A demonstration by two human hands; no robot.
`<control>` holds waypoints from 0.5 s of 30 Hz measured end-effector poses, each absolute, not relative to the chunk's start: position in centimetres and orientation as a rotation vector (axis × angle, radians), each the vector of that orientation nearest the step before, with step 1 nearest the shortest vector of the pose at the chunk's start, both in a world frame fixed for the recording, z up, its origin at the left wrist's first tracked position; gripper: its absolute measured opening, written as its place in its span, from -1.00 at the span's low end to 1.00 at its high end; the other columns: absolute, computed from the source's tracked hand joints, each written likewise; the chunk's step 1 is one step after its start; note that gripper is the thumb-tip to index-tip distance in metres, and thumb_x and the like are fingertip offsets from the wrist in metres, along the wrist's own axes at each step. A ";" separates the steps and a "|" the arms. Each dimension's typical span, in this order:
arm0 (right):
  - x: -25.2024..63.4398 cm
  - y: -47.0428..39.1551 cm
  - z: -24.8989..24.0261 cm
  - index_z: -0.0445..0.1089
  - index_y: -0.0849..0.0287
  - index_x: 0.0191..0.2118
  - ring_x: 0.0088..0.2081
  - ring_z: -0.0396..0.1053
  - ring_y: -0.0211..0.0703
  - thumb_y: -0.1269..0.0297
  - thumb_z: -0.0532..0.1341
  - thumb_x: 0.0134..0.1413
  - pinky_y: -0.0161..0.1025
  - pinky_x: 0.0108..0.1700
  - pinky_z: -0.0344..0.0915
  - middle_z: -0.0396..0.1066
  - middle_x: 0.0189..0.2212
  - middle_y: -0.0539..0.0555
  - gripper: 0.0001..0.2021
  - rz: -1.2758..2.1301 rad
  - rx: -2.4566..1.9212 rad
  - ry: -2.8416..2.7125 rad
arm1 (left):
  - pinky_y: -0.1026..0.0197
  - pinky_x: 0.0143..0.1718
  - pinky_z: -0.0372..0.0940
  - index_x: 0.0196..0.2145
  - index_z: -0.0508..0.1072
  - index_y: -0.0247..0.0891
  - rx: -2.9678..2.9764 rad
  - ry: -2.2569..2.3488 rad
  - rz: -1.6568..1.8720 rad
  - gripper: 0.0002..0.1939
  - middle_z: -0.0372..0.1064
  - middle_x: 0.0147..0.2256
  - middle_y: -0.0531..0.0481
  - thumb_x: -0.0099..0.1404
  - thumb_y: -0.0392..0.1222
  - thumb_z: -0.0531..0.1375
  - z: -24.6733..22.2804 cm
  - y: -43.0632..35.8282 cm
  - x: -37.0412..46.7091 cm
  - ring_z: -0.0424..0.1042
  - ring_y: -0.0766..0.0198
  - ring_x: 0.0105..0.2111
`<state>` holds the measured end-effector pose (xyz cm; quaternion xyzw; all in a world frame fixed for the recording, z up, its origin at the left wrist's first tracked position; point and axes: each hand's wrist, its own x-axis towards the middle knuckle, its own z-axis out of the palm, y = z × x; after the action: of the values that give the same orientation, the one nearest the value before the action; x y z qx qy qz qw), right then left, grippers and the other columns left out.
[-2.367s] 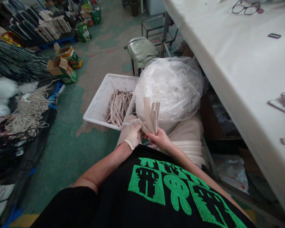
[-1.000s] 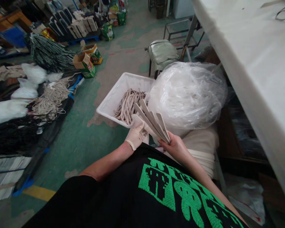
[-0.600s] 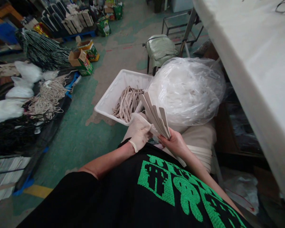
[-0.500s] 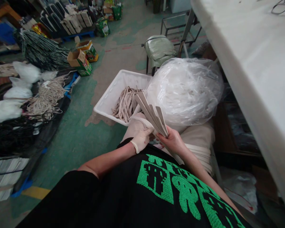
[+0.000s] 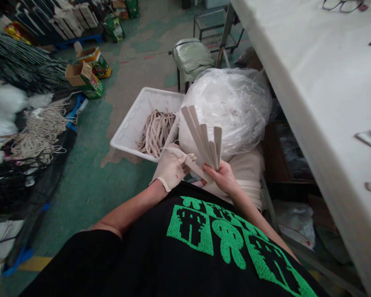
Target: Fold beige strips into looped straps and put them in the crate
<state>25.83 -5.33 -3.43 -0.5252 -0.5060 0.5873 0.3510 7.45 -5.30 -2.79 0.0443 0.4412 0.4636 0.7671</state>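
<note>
My left hand [image 5: 172, 168], in a pale glove, is at my lap. One flat beige strip [image 5: 198, 170] runs through its fingers toward my right hand, and I hold it loosely there. My bare right hand [image 5: 223, 176] is closed round the lower ends of several flat beige strips [image 5: 204, 140], which fan upward with rounded tips. Just beyond my left hand stands a white plastic bin [image 5: 128, 128] with a tangle of beige strips [image 5: 156, 133] in it. Pale fabric lies over my lap, and its folds partly hide what is under my hands.
A big clear plastic bag [image 5: 225, 109] of white material sits beyond my right hand. A white-topped table [image 5: 299, 70] with glasses [image 5: 343, 5] on it runs along the right. Cord bundles [image 5: 38, 132] lie on the left; small cartons [image 5: 86, 76] and a wrapped stool [image 5: 191, 57] stand farther off.
My hands have moved slightly apart, and the single strip now shows stretched between them. The strips in my right hand have swung more upright and spread. The whole view has shifted a little to the right.
</note>
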 end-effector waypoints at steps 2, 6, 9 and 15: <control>26.5 -5.2 -3.7 0.46 0.14 -0.31 -0.63 0.22 -0.29 0.07 0.26 0.03 -0.28 -0.59 0.25 0.56 -0.38 0.07 -0.76 1.424 -1.374 -1.217 | 0.14 0.02 0.39 -0.13 0.57 -0.32 0.057 0.961 1.002 -0.80 0.58 -0.13 -0.18 0.37 -0.23 0.19 -2.5 -5.0 6.5 0.55 0.17 -0.10; 26.6 -5.3 -3.5 0.54 0.12 -0.20 -0.37 0.48 -0.08 0.12 0.29 0.01 -0.18 -0.39 0.43 0.58 -0.12 0.13 -0.74 1.434 -1.229 -1.338 | 0.12 0.06 0.37 -0.09 0.57 -0.33 0.033 0.901 0.939 -0.76 0.57 -0.11 -0.17 0.39 -0.22 0.16 -2.4 -5.3 5.9 0.55 0.16 -0.08; 26.1 -5.8 -2.3 0.56 0.07 -0.21 -0.06 0.51 0.10 0.13 0.35 0.00 -0.01 -0.04 0.45 0.57 -0.05 0.14 -0.77 1.386 -1.034 -1.586 | 0.12 0.06 0.37 -0.13 0.57 -0.33 0.046 0.905 0.886 -0.78 0.59 -0.21 -0.14 0.37 -0.25 0.16 -2.9 -5.6 6.4 0.57 0.17 -0.18; 26.1 -6.4 -1.1 0.51 0.05 -0.34 -0.13 0.53 -0.02 0.32 0.25 0.11 -0.08 -0.05 0.43 0.59 -0.10 0.13 -0.92 1.168 -0.983 -1.828 | 0.00 0.04 0.39 -0.07 0.55 -0.34 0.077 0.862 0.903 -0.73 0.57 -0.15 -0.20 0.33 -0.21 0.18 -5.0 -5.7 6.7 0.57 0.04 -0.12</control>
<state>26.14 -6.39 -1.06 -0.3834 -0.7128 0.4553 0.3709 6.69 -5.67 -5.01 0.0360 0.4036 0.4225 0.8108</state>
